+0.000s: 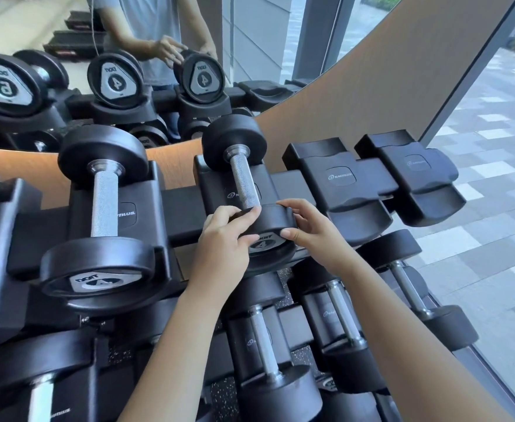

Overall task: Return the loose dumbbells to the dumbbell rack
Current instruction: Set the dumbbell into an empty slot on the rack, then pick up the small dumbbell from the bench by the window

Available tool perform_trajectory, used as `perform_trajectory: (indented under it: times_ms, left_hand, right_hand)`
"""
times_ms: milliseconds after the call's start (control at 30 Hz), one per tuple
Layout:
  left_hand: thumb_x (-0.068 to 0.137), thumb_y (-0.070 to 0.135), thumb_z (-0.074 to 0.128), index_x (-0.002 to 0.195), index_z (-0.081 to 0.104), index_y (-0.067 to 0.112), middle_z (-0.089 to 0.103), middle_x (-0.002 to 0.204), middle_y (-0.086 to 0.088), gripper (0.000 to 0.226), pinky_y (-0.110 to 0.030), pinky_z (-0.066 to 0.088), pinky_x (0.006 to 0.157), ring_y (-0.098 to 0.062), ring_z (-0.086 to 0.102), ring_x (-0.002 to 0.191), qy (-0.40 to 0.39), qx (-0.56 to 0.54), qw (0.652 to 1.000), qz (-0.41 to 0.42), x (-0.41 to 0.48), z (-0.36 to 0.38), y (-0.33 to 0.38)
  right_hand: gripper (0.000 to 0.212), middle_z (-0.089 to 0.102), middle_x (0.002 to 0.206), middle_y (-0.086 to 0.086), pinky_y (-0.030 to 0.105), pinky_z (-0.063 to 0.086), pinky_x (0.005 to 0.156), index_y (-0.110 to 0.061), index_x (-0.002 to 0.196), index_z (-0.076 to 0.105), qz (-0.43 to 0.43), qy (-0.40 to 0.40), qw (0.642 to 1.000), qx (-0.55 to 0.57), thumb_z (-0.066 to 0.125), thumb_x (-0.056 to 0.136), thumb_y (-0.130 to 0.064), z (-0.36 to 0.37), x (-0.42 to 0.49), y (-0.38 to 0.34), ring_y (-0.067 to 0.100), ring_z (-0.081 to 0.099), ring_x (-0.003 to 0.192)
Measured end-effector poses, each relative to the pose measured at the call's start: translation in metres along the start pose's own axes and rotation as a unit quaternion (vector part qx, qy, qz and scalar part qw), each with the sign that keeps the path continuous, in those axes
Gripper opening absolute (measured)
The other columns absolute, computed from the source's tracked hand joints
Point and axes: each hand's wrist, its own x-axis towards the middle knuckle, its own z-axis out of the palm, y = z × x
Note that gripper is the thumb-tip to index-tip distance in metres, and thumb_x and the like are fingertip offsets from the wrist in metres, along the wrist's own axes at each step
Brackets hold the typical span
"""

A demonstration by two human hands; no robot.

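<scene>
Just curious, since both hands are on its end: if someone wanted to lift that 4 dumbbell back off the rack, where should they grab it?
Probably the knurled metal handle of the dumbbell, from above. It lies bare between the two round heads, narrow enough to wrap a hand around, while the heads sit in the cradle.

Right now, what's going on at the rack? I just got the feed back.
A person is seating a 4-marked dumbbell in a top-row cradle of the rack. Both hands grip its near head: left hand on the left side, right hand on the right. Another 4-marked dumbbell sits in the cradle to the left. Two cradles to the right are empty.
</scene>
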Motion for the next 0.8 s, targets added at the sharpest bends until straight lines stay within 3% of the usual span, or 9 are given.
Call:
perform_trajectory:
  times_ms: [167,367,467,567,633,700,800]
  left_hand:
    - [0.079,0.004,0.067,0.119,0.06,0.02,0.057,0.111,-0.005,0.044,-0.01,0.025,0.087,-0.023,0.048,0.107,0.003,-0.007,1.0,-0.005,0.001,0.003,0.003]
    - [0.081,0.013,0.058,0.121,0.058,0.017,0.056,0.121,-0.008,0.041,-0.005,0.023,0.098,-0.021,0.05,0.112,0.031,-0.018,0.999,0.025,-0.01,0.006,-0.006]
    - [0.084,0.008,0.063,0.125,0.054,0.019,0.044,0.135,-0.001,0.044,-0.001,0.014,0.101,-0.013,0.038,0.124,0.008,-0.026,0.999,0.022,-0.018,0.002,-0.007]
    - [0.086,0.006,0.06,0.125,0.054,0.023,0.032,0.138,0.01,0.043,0.002,0.01,0.1,-0.006,0.03,0.128,-0.006,-0.022,0.999,0.023,-0.032,-0.005,-0.005]
    - [0.087,0.005,0.058,0.123,0.057,0.022,0.034,0.14,0.01,0.039,-0.006,0.016,0.104,-0.004,0.031,0.127,-0.011,-0.019,1.0,0.019,-0.044,-0.009,-0.002]
    - [0.087,0.005,0.057,0.12,0.06,0.017,0.041,0.14,0.001,0.035,-0.027,0.027,0.107,-0.013,0.037,0.127,-0.017,0.0,1.0,0.014,-0.059,-0.009,0.001]
    - [0.081,0.006,0.06,0.113,0.064,0.01,0.056,0.128,-0.012,0.033,-0.053,0.042,0.096,-0.033,0.052,0.118,-0.013,0.072,0.997,0.036,-0.085,-0.008,0.008]
  right_hand:
    - [0.039,0.061,0.105,0.003,0.044,0.046,0.096,-0.028,0.111,0.052,-0.004,-0.011,1.0,0.027,0.061,0.075,-0.014,-0.006,0.002,0.008,0.02,0.057,0.103]
    - [0.045,0.051,0.131,0.01,0.044,0.034,0.108,-0.04,0.121,0.05,-0.024,0.041,0.999,0.0,0.064,0.078,-0.033,0.008,-0.005,0.013,0.02,0.046,0.125]
    - [0.051,0.046,0.133,-0.004,0.018,0.029,0.106,-0.043,0.126,0.04,-0.029,0.084,0.993,-0.079,0.062,0.085,-0.022,0.016,-0.015,0.011,0.0,0.04,0.125]
    - [0.058,0.041,0.126,-0.018,0.009,0.032,0.096,-0.05,0.126,0.031,-0.027,0.107,0.98,-0.164,0.06,0.087,-0.018,0.024,-0.039,0.006,0.002,0.044,0.118]
    - [0.056,0.042,0.128,-0.016,-0.002,0.029,0.087,-0.043,0.133,0.033,-0.028,0.127,0.963,-0.235,0.059,0.088,-0.021,0.03,-0.059,0.003,0.001,0.043,0.118]
    - [0.054,0.043,0.13,-0.014,-0.005,0.028,0.082,-0.035,0.137,0.035,-0.025,0.14,0.949,-0.28,0.057,0.088,-0.024,0.038,-0.079,0.0,-0.003,0.043,0.113]
    - [0.052,0.048,0.131,-0.008,0.015,0.042,0.082,-0.03,0.136,0.039,-0.04,0.162,0.926,-0.338,0.058,0.088,-0.023,0.051,-0.107,-0.006,0.009,0.054,0.102]
